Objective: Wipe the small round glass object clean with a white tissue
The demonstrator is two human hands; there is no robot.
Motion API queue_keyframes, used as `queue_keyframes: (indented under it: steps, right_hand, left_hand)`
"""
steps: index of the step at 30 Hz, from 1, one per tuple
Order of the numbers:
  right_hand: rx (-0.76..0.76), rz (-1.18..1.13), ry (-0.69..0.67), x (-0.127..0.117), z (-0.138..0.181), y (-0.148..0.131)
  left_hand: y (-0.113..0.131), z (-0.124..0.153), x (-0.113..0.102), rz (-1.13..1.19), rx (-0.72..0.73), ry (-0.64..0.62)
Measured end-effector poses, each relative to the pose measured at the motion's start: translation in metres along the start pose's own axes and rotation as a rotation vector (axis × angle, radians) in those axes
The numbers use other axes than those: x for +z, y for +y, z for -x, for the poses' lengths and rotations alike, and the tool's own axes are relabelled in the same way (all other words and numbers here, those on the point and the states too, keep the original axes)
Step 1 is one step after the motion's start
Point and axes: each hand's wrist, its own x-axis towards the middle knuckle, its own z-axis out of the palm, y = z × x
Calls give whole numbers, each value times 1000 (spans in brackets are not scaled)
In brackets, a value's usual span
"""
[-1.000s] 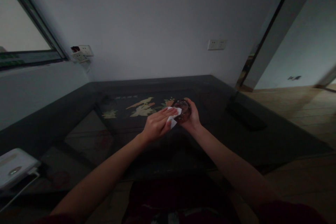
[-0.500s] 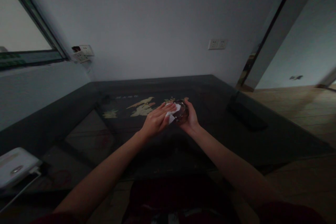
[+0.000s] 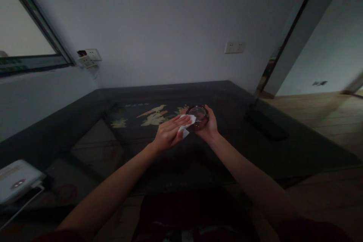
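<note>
My right hand (image 3: pixel 210 126) is wrapped round the right side of a clear round glass vessel (image 3: pixel 197 112), whose rim faces up toward me. Whether it is a cup or a bowl I cannot tell. A crumpled white tissue (image 3: pixel 185 133) is held in my left hand (image 3: pixel 169 131), pressed under the fingers against the near left side of the glass. Both hands are over the middle of the dark glossy table (image 3: pixel 181 166). My right palm hides the lower part of the glass.
A white box-shaped device (image 3: pixel 19 181) with a plugged-in white cable stands at the table's left. Toward the right lies a dark flat object (image 3: pixel 266 124). Behind the table rises a wall with sockets (image 3: pixel 235 47). A bird-and-flower design (image 3: pixel 154 115) decorates the tabletop.
The glass has moved slightly right and up with my right hand, and more of its rim shows. The tissue and left fingers have slid from across the glass toward its near left side.
</note>
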Motion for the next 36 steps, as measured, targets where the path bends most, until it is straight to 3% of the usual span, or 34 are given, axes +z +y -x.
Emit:
queue_keyframes:
  steps: [13, 27, 36]
  right_hand:
    - [-110, 87, 42, 0, -2, 23]
    - [-145, 63, -16, 1, 0, 15]
    - [-96, 92, 22, -4, 0, 30]
  left_hand:
    - [17, -8, 8, -3, 55, -114]
    - [-3, -1, 4, 20, 44, 3]
    - [5, -2, 10, 74, 106, -58]
